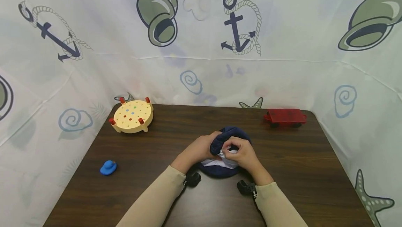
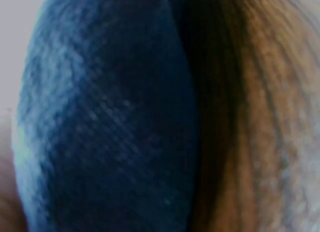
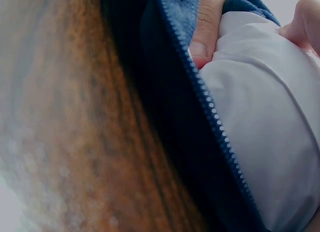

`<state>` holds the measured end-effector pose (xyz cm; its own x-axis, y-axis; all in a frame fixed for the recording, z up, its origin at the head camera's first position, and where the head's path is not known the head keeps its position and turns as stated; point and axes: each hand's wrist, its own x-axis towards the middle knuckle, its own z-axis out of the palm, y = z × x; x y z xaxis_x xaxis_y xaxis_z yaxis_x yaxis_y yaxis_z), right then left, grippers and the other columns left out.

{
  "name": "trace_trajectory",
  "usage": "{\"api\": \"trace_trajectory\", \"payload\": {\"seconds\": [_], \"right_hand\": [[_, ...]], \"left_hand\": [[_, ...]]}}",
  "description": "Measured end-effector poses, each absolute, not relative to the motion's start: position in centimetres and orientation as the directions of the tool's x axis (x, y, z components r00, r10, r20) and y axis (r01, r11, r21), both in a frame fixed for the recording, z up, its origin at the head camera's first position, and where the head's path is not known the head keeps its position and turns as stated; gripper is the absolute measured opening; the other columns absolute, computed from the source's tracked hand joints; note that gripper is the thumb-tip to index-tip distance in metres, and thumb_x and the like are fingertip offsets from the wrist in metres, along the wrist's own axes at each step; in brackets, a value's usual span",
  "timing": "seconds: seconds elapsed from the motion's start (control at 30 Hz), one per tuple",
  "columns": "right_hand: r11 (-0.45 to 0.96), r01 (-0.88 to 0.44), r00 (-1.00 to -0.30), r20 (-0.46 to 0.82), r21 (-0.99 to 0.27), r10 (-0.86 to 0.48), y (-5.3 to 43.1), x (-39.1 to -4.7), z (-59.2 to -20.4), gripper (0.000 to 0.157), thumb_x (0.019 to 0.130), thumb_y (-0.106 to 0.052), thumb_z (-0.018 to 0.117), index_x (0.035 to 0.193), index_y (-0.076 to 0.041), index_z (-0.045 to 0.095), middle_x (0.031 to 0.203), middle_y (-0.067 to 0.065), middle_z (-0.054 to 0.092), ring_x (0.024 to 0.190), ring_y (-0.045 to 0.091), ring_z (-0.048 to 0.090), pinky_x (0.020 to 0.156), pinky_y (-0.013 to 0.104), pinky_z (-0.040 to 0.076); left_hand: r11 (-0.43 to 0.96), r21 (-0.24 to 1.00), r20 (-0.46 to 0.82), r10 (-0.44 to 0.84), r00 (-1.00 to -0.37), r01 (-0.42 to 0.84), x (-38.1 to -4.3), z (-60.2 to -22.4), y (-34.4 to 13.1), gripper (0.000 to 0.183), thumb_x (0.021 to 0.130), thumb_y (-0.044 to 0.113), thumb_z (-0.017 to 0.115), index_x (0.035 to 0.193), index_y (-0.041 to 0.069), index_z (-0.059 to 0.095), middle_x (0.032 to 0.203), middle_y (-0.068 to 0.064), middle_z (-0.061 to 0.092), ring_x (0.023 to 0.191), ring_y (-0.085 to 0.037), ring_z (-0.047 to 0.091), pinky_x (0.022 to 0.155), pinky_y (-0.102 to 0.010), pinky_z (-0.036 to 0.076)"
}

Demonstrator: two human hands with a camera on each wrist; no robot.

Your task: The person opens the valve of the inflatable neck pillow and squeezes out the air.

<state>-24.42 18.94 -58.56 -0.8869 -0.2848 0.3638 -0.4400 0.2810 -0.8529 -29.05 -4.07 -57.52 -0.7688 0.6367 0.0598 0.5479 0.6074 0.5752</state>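
Observation:
A navy plush cushion cover (image 1: pixel 230 133) with an open zip lies at the middle of the table, a white inner cushion (image 1: pixel 226 162) showing through the gap. My left hand (image 1: pixel 201 147) grips the cover from its left side, its thumb reaching into the opening over the white fabric. From the right, my right hand (image 1: pixel 243 154) pinches the white fabric near the opening's upper edge. The zip teeth (image 3: pixel 220 124) run along the cover's edge in the right wrist view. Only the cover's navy side (image 2: pixel 110 117) fills the left wrist view, close and blurred.
On the dark wood table (image 1: pixel 176 126) a yellow round toy with red-tipped pegs (image 1: pixel 133 115) stands at the back left. A small blue rubber duck (image 1: pixel 108 167) sits at the left. The back right corner holds a red toy wagon (image 1: pixel 285 117). Patterned cloth (image 1: pixel 207 45) hangs behind.

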Motion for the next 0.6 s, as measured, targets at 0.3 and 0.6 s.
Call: {"api": "trace_trajectory", "payload": {"seconds": [0.3, 0.6], "right_hand": [[0.276, -0.455, -0.88, 0.379, -0.847, -0.286, 18.77, -24.35, -58.6, 0.024, 0.086, 0.0, 0.087, 0.09, -0.023, 0.079, 0.089, -0.004, 0.075, 0.088, 0.012, 0.068, 0.085, 0.019, 0.054], [0.274, -0.473, -0.872, 0.402, -0.837, -0.279, 18.75, -24.37, -58.67, 0.022, 0.085, 0.0, 0.087, 0.09, -0.02, 0.08, 0.089, -0.002, 0.075, 0.088, 0.014, 0.068, 0.085, 0.018, 0.054]], "left_hand": [[0.596, 0.568, 0.084, 0.644, -0.761, 0.568, -28.77, -57.29, -4.14, 0.081, 0.083, 0.035, 0.097, 0.152, 0.027, 0.056, 0.139, 0.001, 0.075, 0.122, -0.02, 0.074, 0.107, -0.041, 0.058], [0.586, 0.558, 0.111, 0.65, -0.752, 0.588, -28.78, -57.66, -4.03, 0.054, 0.092, 0.034, 0.09, 0.138, 0.034, 0.062, 0.126, 0.008, 0.077, 0.111, -0.012, 0.074, 0.101, -0.038, 0.059]]}}
